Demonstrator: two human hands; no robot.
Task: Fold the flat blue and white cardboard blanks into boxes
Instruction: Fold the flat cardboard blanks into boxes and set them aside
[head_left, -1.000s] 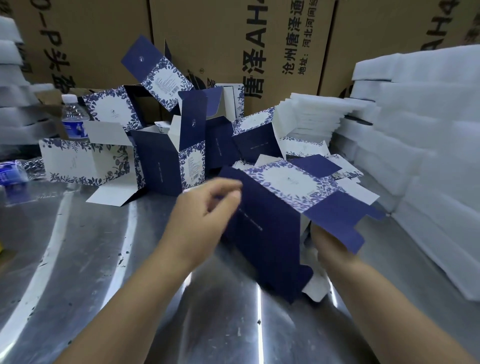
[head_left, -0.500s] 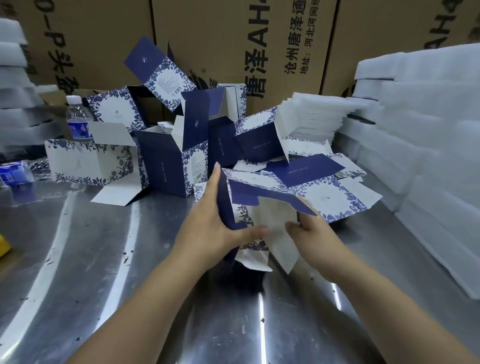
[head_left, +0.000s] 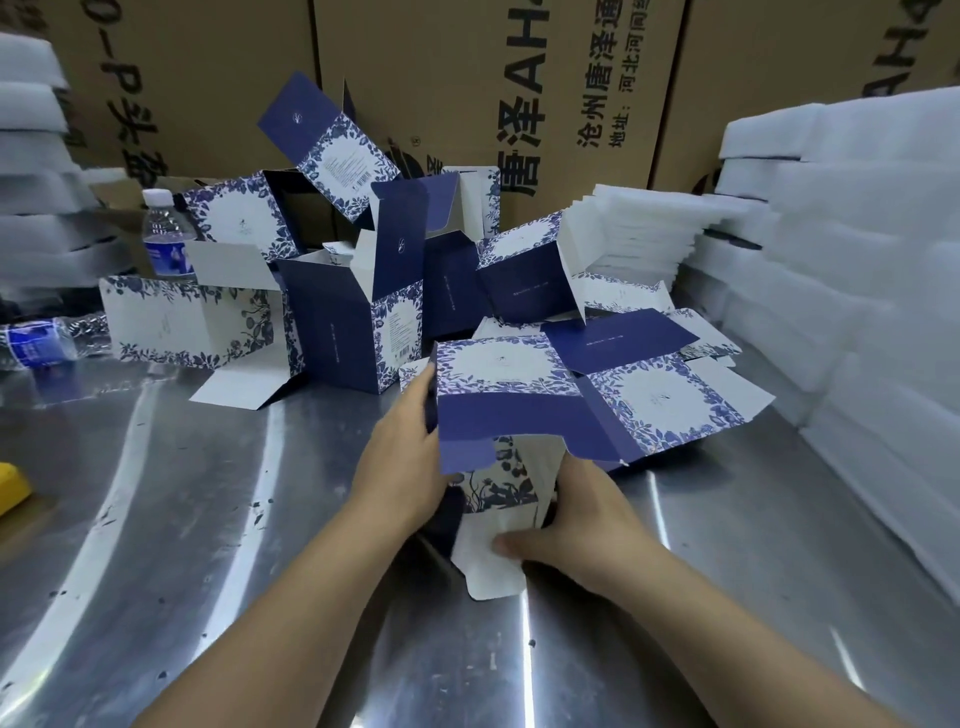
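The half-opened blank (head_left: 509, 384) sits just above the desk (head_left: 208, 519), near its front. The left hand (head_left: 400, 467) grips its left edge. The right hand (head_left: 582, 525) pinches the white bottom flap (head_left: 488, 571). Bottom closing seems underway; next, that flap needs tucking in squarely.

blank (head_left: 506, 410) centre, above table (head_left: 208, 519) | folded boxes (head_left: 358, 322) behind | bottle (head_left: 165, 234) rear-left | foam stack (head_left: 857, 260) right | cartons (head_left: 467, 78) rearmost

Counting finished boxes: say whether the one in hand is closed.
Not closed: the box is partly folded, its blue flap and white flap sticking out, held by the left hand and right hand.
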